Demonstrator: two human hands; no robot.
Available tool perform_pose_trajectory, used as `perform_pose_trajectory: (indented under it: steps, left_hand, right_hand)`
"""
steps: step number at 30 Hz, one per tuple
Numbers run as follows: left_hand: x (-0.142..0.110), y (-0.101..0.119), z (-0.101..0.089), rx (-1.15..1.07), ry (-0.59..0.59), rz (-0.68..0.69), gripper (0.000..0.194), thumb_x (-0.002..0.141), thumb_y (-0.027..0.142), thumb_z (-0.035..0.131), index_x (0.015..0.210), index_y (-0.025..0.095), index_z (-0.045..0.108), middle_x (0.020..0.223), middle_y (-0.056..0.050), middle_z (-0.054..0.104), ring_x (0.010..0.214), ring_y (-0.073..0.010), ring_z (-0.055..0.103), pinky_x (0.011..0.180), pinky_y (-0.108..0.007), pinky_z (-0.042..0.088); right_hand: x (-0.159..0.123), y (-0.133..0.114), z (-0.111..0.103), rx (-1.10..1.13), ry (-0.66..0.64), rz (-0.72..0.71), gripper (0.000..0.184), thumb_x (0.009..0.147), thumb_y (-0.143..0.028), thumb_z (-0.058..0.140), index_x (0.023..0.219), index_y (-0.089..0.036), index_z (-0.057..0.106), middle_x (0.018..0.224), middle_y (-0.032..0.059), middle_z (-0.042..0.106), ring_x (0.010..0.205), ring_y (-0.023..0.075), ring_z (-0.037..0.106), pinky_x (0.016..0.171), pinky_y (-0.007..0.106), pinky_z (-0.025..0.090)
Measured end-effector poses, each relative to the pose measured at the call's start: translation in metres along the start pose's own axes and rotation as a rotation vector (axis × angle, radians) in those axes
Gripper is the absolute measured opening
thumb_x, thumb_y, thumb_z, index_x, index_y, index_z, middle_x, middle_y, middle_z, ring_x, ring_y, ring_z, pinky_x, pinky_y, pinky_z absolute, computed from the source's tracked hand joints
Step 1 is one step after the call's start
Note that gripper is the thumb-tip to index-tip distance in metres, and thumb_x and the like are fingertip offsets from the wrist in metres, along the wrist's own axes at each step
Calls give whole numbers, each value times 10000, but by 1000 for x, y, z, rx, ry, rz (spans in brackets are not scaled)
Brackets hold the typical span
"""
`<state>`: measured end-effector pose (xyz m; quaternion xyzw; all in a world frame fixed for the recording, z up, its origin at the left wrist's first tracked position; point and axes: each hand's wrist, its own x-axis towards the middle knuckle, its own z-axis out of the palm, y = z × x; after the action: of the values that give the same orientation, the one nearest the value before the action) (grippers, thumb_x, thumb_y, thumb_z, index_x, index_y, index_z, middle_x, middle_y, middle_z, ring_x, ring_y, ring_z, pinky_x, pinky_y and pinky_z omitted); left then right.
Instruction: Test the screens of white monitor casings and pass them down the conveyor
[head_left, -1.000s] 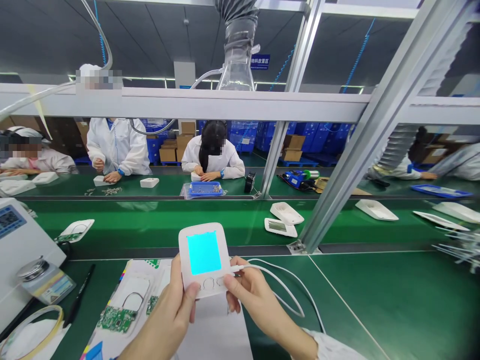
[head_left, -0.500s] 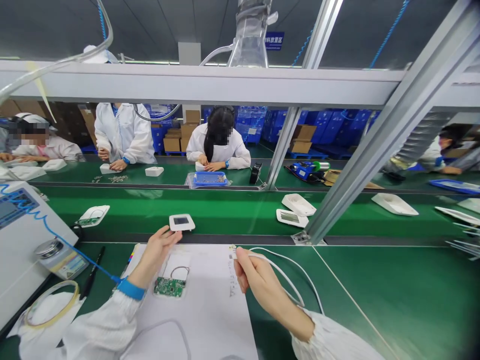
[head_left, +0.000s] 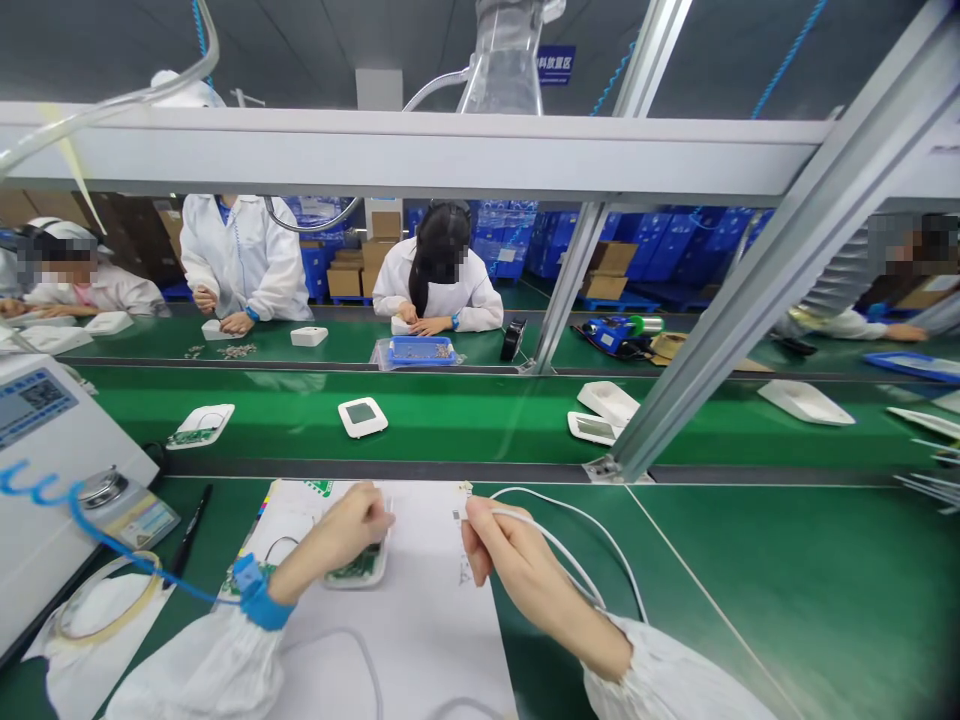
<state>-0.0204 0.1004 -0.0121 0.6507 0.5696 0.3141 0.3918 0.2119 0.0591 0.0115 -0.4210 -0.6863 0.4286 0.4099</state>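
My left hand (head_left: pixel 352 532), with a blue wrist strap (head_left: pixel 261 597), is over a white plastic housing (head_left: pixel 384 566) that holds a green circuit board (head_left: pixel 358 567). Its fingers are curled together at the housing's upper part; whatever they may hold is hidden. To the right, my right hand (head_left: pixel 514 550) pinches the end of a white cable (head_left: pixel 559 545) between thumb and fingers, above the edge of a white sheet (head_left: pixel 435 620). The cable loops back beside my wrist. A white device with a grey screen (head_left: pixel 362 416) lies on the green belt (head_left: pixel 465 420) ahead.
More white housings lie on the belt, at left (head_left: pixel 202 425) and right (head_left: pixel 609 402). A metal post (head_left: pixel 720 310) rises on the right. On the left are a black pen (head_left: pixel 196 530), a tape roll (head_left: pixel 139 620) and a white machine (head_left: pixel 45 470). Co-workers sit or stand beyond.
My left hand has let go of the screen device, which now lies on the belt, and has come back down over the housing with the circuit board. My right hand keeps the cable.
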Motion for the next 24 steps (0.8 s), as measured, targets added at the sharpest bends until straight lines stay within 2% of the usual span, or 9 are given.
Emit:
perform_pose_trajectory:
  steps: [3,5,7,9,11,16,24]
  left_hand:
    - [-8,28,-17,-218,0,-5,344,798,497,591,668,206,459,688,27,487,666,-155,489,642,-284,392]
    - [-17,45,-19,-367,1,-31,345,796,535,571,792,207,467,712,14,542,641,-148,526,591,-261,411]
    - [-26,55,-12,-482,26,-45,406,768,524,610,982,210,466,766,-5,610,621,-142,554,555,-242,424]
    - [-34,60,1,-610,64,-46,560,748,498,675,1169,220,432,855,-32,665,645,-149,592,553,-234,447]
    - [-38,61,12,-747,87,-29,646,748,476,729,1260,223,428,958,-65,694,723,-173,639,578,-235,478]
    - [-43,63,23,-897,115,-1,637,753,426,781,1281,243,475,1092,-83,704,898,-225,679,660,-245,532]
    - [-46,64,25,-934,118,1,592,791,345,760,1309,260,486,1092,-74,715,942,-241,690,720,-274,562]
  right_hand:
    - [1,2,0,18,5,1,610,1018,-566,310,564,-206,499,454,-20,517,541,155,541,671,272,413]
    - [1,3,1,53,15,8,600,1013,-573,318,581,-205,513,455,-18,528,521,152,539,655,270,423]
    - [0,3,2,94,24,5,600,1012,-578,313,591,-204,519,455,-17,530,502,149,534,639,269,428]
    - [-2,1,3,121,42,-22,612,1014,-578,300,576,-204,505,455,-16,517,505,146,531,627,266,424]
    - [-5,0,3,125,57,-55,621,1019,-571,296,552,-205,481,463,-14,503,528,146,530,622,261,414]
    - [-7,-3,1,85,53,-86,626,1040,-526,282,532,-203,455,480,-17,495,549,138,531,640,255,404]
    - [-10,-7,0,21,46,-103,646,1055,-477,274,495,-199,435,491,-19,472,549,128,518,659,250,397]
